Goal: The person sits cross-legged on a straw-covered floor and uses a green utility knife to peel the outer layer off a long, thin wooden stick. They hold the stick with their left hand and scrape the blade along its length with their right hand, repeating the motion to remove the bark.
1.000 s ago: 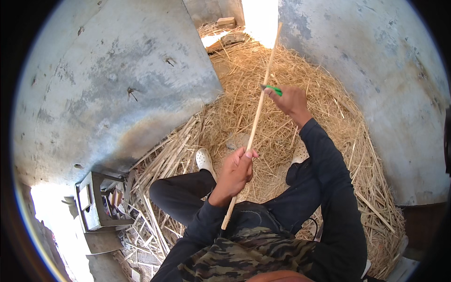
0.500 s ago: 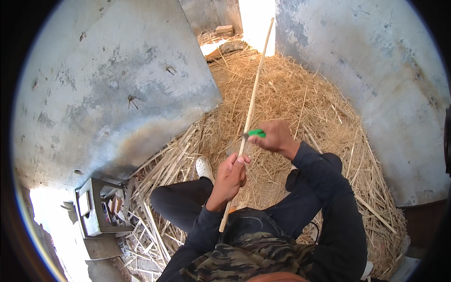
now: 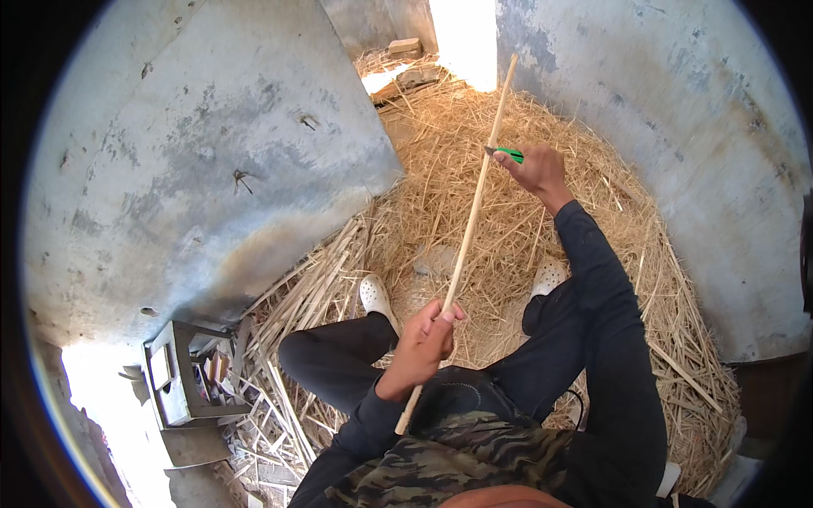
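A long pale stick (image 3: 472, 222), seemingly split bamboo or wood, slants from my lap up and away to the right. My left hand (image 3: 425, 343) is wrapped round it near its lower end, just above my lap. Farther up, my right hand (image 3: 537, 172) grips a green-handled utility knife (image 3: 509, 155). The knife's blade end meets the stick, well below its far tip. My right arm is stretched out ahead.
A heap of straw-like shavings (image 3: 432, 144) covers the floor, with split strips (image 3: 284, 326) along its left. Grey weathered walls (image 3: 212, 152) rise on both sides. A small wooden stand (image 3: 182, 381) holding odds and ends is at lower left. A brick (image 3: 405, 46) lies near the bright opening.
My right hand with the knife has moved up and away along the stick. The stick's far end has swung right and down, and my left hand has dropped slightly, still gripping it.
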Action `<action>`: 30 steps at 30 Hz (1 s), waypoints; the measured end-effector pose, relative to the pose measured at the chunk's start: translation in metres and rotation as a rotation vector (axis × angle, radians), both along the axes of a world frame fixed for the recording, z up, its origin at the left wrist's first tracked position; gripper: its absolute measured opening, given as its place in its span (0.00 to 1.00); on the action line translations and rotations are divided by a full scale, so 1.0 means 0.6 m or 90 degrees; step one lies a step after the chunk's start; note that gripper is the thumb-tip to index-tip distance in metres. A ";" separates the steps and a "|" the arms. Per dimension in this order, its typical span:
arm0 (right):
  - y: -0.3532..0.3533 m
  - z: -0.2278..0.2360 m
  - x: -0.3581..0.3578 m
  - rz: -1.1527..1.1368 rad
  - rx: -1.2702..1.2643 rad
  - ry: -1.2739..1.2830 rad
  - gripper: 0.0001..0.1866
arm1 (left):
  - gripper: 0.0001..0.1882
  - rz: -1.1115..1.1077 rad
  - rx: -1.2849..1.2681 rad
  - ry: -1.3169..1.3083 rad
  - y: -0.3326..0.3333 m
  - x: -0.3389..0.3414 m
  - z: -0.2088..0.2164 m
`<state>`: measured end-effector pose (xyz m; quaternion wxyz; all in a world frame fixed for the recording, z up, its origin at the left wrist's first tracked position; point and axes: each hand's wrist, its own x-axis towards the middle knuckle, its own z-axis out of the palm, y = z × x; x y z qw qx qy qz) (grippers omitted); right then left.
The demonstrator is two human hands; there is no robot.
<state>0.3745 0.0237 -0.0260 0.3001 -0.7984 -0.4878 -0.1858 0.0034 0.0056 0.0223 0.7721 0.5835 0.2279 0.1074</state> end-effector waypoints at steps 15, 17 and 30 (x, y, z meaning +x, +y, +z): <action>-0.014 0.007 -0.111 0.179 0.062 0.040 0.42 | 0.13 0.039 -0.011 -0.045 0.013 0.010 -0.001; -0.012 0.008 -0.103 0.172 0.052 0.030 0.42 | 0.13 0.037 0.008 -0.024 0.010 0.009 -0.001; -0.020 -0.050 0.114 -0.252 0.006 0.219 0.43 | 0.13 0.010 0.004 0.056 -0.014 -0.048 0.008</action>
